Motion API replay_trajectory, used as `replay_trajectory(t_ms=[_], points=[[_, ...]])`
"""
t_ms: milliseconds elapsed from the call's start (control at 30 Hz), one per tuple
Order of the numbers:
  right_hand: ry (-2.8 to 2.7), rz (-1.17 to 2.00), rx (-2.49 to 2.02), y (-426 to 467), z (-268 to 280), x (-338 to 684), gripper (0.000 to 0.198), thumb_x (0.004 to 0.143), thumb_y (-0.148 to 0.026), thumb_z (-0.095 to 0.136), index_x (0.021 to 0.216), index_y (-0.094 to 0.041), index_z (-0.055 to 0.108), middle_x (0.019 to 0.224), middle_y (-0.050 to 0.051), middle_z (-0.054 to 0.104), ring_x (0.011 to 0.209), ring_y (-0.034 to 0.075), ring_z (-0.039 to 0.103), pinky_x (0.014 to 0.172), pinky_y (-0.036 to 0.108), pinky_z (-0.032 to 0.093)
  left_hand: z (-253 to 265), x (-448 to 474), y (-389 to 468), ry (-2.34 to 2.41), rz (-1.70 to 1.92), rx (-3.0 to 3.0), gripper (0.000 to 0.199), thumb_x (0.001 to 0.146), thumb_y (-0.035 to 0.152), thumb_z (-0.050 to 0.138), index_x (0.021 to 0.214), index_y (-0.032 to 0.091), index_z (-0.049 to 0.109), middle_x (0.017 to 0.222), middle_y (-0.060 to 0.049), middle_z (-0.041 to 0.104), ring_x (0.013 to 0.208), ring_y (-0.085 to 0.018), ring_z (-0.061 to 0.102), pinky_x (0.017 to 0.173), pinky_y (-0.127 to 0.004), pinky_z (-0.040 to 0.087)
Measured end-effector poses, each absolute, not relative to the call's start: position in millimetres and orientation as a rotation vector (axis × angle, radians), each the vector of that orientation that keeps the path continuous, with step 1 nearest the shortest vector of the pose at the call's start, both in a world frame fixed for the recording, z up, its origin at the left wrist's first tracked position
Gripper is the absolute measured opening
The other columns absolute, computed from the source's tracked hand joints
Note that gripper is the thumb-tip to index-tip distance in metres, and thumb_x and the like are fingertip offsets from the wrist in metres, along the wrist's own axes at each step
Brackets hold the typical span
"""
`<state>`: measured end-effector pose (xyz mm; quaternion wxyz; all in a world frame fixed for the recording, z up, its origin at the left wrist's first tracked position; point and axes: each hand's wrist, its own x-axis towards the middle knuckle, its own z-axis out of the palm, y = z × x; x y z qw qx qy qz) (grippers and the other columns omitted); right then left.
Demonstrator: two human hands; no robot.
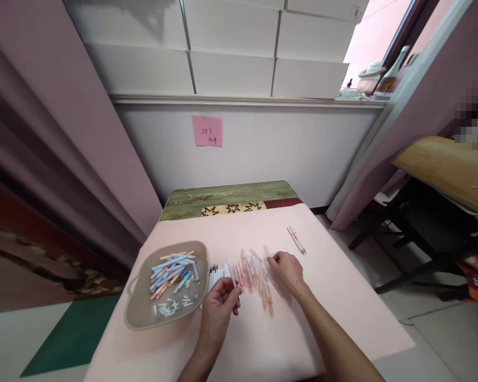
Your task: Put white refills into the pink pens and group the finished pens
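My left hand (220, 305) is closed on a thin white pen refill (231, 271), held near the middle of the table. My right hand (287, 269) pinches a clear pen barrel (267, 251), partly smeared by motion. Between the two hands lies a loose group of pink and clear pen barrels (247, 269), with orange-tinted ones (269, 300) nearer to me. Just left of them, a row of white refills with dark tips (219, 275) lies partly behind my left hand. Two assembled-looking pens (296, 240) lie side by side beyond my right hand.
A beige basket (133, 313) stands on the left, holding blue and orange pen parts (175, 271) and small whitish pieces (167, 307). Pale pink cloth covers the table (342, 318). A wall with a pink note (207, 131) rises behind; a wooden desk (450, 162) stands at right.
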<state>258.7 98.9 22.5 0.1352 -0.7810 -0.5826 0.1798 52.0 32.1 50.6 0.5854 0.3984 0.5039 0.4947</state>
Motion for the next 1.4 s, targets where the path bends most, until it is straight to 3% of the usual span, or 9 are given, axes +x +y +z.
replay_trajectory(t_ms=[300, 467, 533, 700, 867, 1033, 1100, 1233, 1400], points=[[-1.790, 0.437, -2.237, 108.1, 19.3, 269.4, 0.027, 0.085, -0.040, 0.051, 0.080, -0.022, 0.071, 0.077, 0.004, 0.071, 0.076, 0.018, 0.064, 0.061, 0.025, 0.035, 46.4, 48.3, 32.9, 1.163, 1.151, 0.926, 0.025, 0.067, 0.034, 0.074, 0.078, 0.018, 0.057, 0.061, 0.004, 0.054, 0.051, -0.010, 0.050, 0.043, -0.020, 0.040], [-1.812, 0.360, -2.207, 105.6, 20.9, 258.7, 0.029, 0.090, -0.037, 0.045, 0.100, -0.023, 0.068, 0.098, 0.005, 0.070, 0.085, 0.017, 0.063, 0.066, 0.025, 0.037, 39.8, 45.1, 32.8, 1.161, 1.163, 0.938, 0.023, 0.069, 0.033, 0.073, 0.079, 0.017, 0.059, 0.062, 0.003, 0.055, 0.052, -0.010, 0.050, 0.044, -0.020, 0.040], [-1.863, 0.355, -2.167, 109.9, 23.1, 251.6, 0.027, 0.091, -0.035, 0.045, 0.099, -0.025, 0.068, 0.101, 0.004, 0.069, 0.086, 0.015, 0.063, 0.069, 0.024, 0.037, 40.6, 48.1, 32.5, 1.148, 1.157, 0.951, 0.023, 0.072, 0.035, 0.071, 0.079, 0.017, 0.059, 0.066, 0.002, 0.058, 0.053, -0.010, 0.051, 0.044, -0.020, 0.041], [-1.969, 0.388, -2.157, 127.0, 22.4, 228.8, 0.021, 0.085, -0.030, 0.053, 0.085, -0.021, 0.073, 0.091, 0.007, 0.072, 0.083, 0.018, 0.065, 0.069, 0.026, 0.039, 47.2, 54.6, 32.1, 1.105, 1.144, 0.989, 0.024, 0.077, 0.040, 0.065, 0.081, 0.016, 0.060, 0.076, -0.003, 0.064, 0.056, -0.011, 0.054, 0.047, -0.023, 0.045], [-1.940, 0.412, -2.197, 137.8, 26.0, 219.2, 0.015, 0.077, -0.021, 0.058, 0.077, -0.014, 0.072, 0.082, 0.015, 0.073, 0.079, 0.024, 0.067, 0.066, 0.029, 0.041, 59.0, 52.5, 36.4, 1.106, 1.172, 0.975, 0.026, 0.073, 0.039, 0.069, 0.080, 0.016, 0.061, 0.070, -0.002, 0.063, 0.053, -0.011, 0.053, 0.046, -0.022, 0.044], [-1.819, 0.422, -2.091, 119.3, 47.9, 230.3, 0.024, 0.087, -0.032, 0.048, 0.087, -0.019, 0.068, 0.083, 0.009, 0.072, 0.079, 0.020, 0.067, 0.067, 0.027, 0.043, 79.9, 51.0, 49.7, 1.070, 1.210, 0.802, 0.029, 0.069, 0.036, 0.072, 0.087, 0.015, 0.063, 0.076, -0.005, 0.068, 0.050, -0.008, 0.052, 0.044, -0.021, 0.042], [-1.756, 0.545, -1.924, 100.9, 53.6, 233.8, 0.028, 0.090, -0.039, 0.044, 0.090, -0.020, 0.064, 0.082, 0.005, 0.071, 0.074, 0.017, 0.066, 0.066, 0.025, 0.045, 87.3, 51.5, 57.1, 1.076, 1.252, 0.731, 0.033, 0.067, 0.034, 0.074, 0.091, 0.015, 0.062, 0.077, -0.005, 0.069, 0.048, -0.007, 0.051, 0.043, -0.020, 0.040], [-1.346, 1.172, -1.262, 57.4, 56.4, 228.0, 0.031, 0.081, -0.045, 0.060, 0.094, -0.017, 0.062, 0.075, 0.005, 0.069, 0.067, 0.017, 0.064, 0.064, 0.027, 0.049, 95.3, 55.2, 70.3, 1.065, 1.336, 0.705, 0.031, 0.065, 0.032, 0.074, 0.088, 0.015, 0.061, 0.077, -0.005, 0.071, 0.051, -0.008, 0.053, 0.048, -0.021, 0.042], [-1.143, 1.340, -1.108, 31.1, 61.4, 214.9, 0.032, 0.076, -0.045, 0.068, 0.089, -0.017, 0.064, 0.073, 0.005, 0.067, 0.067, 0.016, 0.060, 0.066, 0.028, 0.049, 97.5, 61.5, 74.8, 1.070, 1.366, 0.762, 0.029, 0.068, 0.032, 0.073, 0.088, 0.014, 0.062, 0.078, -0.006, 0.072, 0.059, -0.011, 0.058, 0.057, -0.023, 0.046]])
